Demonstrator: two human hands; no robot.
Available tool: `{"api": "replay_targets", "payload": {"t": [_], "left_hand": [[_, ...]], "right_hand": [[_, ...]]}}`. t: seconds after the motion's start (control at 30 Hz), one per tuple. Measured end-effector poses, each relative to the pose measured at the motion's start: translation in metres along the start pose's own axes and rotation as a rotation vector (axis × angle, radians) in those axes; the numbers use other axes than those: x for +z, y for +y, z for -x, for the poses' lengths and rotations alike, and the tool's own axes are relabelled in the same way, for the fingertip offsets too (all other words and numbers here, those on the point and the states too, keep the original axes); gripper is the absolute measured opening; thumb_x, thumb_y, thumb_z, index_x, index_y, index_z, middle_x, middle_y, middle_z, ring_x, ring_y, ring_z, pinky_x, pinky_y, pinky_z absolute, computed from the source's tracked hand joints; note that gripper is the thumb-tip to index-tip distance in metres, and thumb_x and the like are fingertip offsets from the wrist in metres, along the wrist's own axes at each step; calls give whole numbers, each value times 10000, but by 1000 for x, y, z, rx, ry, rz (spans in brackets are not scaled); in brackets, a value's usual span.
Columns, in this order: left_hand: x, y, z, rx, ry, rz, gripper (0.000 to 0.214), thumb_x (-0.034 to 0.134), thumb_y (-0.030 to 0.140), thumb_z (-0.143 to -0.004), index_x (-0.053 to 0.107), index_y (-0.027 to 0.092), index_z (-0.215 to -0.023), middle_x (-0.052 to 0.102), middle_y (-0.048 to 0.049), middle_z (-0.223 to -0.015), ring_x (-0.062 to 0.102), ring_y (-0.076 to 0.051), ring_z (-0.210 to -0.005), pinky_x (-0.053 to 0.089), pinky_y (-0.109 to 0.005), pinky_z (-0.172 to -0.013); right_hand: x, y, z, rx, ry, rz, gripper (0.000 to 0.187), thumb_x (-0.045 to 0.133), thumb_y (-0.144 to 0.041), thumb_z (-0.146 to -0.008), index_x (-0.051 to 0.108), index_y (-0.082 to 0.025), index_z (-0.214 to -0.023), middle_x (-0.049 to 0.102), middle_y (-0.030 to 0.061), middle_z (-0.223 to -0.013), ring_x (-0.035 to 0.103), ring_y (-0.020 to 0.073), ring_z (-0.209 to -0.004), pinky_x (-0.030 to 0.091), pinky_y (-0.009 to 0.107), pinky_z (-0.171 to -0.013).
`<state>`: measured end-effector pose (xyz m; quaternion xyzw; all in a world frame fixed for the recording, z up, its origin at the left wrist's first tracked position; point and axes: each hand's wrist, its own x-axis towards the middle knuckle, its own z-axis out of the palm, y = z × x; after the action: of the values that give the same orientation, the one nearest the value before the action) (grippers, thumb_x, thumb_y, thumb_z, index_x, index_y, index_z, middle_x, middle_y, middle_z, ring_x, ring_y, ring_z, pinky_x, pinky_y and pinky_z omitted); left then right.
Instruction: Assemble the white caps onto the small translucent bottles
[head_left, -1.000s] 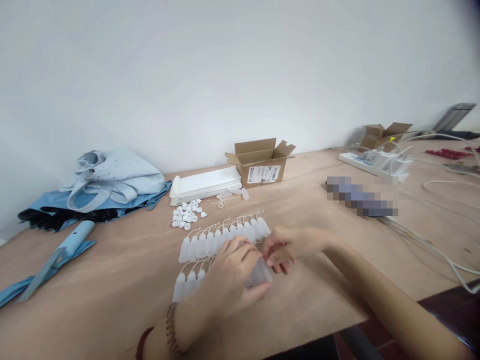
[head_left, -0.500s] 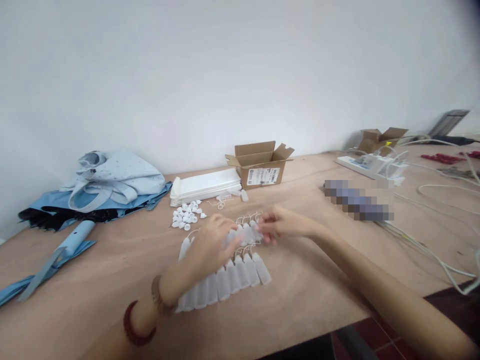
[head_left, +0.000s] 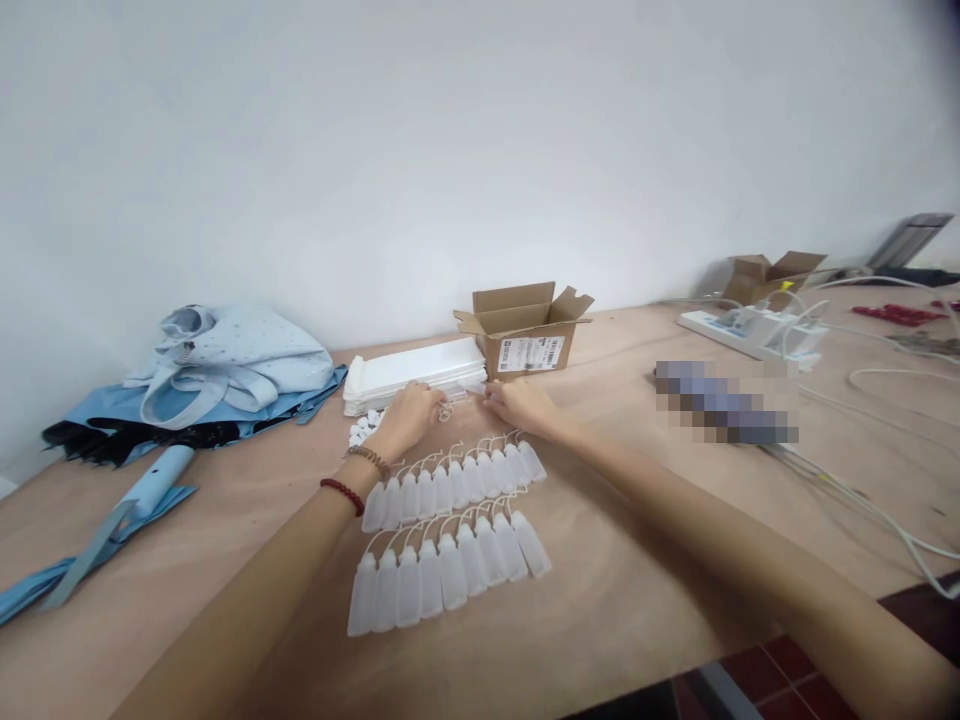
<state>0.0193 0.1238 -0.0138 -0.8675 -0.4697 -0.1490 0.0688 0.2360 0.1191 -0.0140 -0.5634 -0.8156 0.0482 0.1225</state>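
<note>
My left hand [head_left: 411, 415], with beaded bracelets at the wrist, reaches beyond the bottle rows; its fingers are closed at a small bundle of pale string [head_left: 446, 412]. Opposite it, my right hand [head_left: 521, 403] pinches a small translucent bottle [head_left: 472, 387] in front of the cardboard box. Nearer to me lie two neat rows of translucent squeeze bottles with strings looped at their necks, a back row [head_left: 454, 483] and a front row [head_left: 430, 580]. White caps [head_left: 363, 428] are heaped by my left wrist, partly hidden by it.
Behind my hands are a stack of white flat packs [head_left: 412, 368] and an open cardboard box [head_left: 529, 350]. A pale blue bag [head_left: 225, 355] and a folded umbrella [head_left: 157, 480] are on the left. A pixelated object [head_left: 724, 402], power strip [head_left: 750, 337] and cables are on the right.
Both hands have moved away from me, off the back row of bottles to the string and small bottle near the box. The back row is now uncovered; my left hand now partly hides the caps.
</note>
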Motion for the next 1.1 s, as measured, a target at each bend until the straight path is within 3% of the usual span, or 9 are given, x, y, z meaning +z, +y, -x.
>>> {"api": "replay_targets", "payload": {"t": [0.1,0.23,0.4,0.5,0.67,0.77,0.87,0.97,1.1], "left_hand": [[-4,1,4,0,26,4,186,485,128,-842,667,139,-808,625,-112,-813,553,-257,-869,441,-378,-808],[-16,10,23,-21,127,13,195,436,131,-868,629,130,-892,589,-122,-950,518,-258,-958,435,-388,-853],[-29,22,56,-73,415,174,155,445,152,-873,597,164,-899,597,-86,-962,536,-238,-974,440,-387,-869],[-30,26,72,-176,502,296,132,468,208,-872,595,174,-880,635,-67,-896,584,-220,-882,471,-358,-784],[-24,34,82,-397,488,624,160,551,314,-829,612,174,-879,673,-47,-838,634,-186,-786,494,-302,-727],[-24,45,81,-473,458,952,241,639,351,-768,601,155,-903,670,-54,-855,645,-183,-799,507,-287,-710],[-30,62,81,-499,317,1207,265,685,337,-737,603,143,-898,666,-30,-782,621,-140,-658,506,-261,-627],[-38,79,83,-457,252,1294,202,678,312,-757,632,138,-848,668,-17,-729,607,-118,-630,507,-244,-628],[-45,90,85,-452,241,1306,147,673,271,-764,644,143,-831,664,-1,-678,618,-115,-621,513,-233,-624]], "right_hand": [[0,6,7,1,5,8,280,452,-360,-908,615,-188,-1056,679,131,-991,606,256,-913,377,291,-719],[1,19,25,18,23,-11,211,444,-283,-904,621,-200,-983,684,85,-965,606,209,-850,355,255,-668],[5,36,48,61,60,-59,207,470,-324,-893,625,-202,-959,682,56,-789,594,183,-693,331,236,-586],[5,43,58,72,99,-96,199,472,-334,-891,621,-203,-917,677,49,-759,596,181,-681,341,230,-583],[-2,37,74,58,213,-169,181,400,-288,-914,543,-198,-978,636,19,-712,572,159,-623,361,224,-582],[-7,20,84,-80,314,-269,131,414,-261,-907,514,-200,-965,624,14,-737,553,144,-594,375,222,-577],[-9,-3,94,-277,352,-244,120,409,-240,-919,515,-193,-948,630,54,-859,568,152,-687,394,234,-625],[-10,-24,106,-445,345,-136,140,391,-194,-926,531,-184,-920,596,66,-854,540,162,-735,385,246,-637],[-14,-39,117,-549,302,-67,144,409,-107,-896,528,-182,-863,554,42,-811,471,142,-687,328,236,-575]]}}
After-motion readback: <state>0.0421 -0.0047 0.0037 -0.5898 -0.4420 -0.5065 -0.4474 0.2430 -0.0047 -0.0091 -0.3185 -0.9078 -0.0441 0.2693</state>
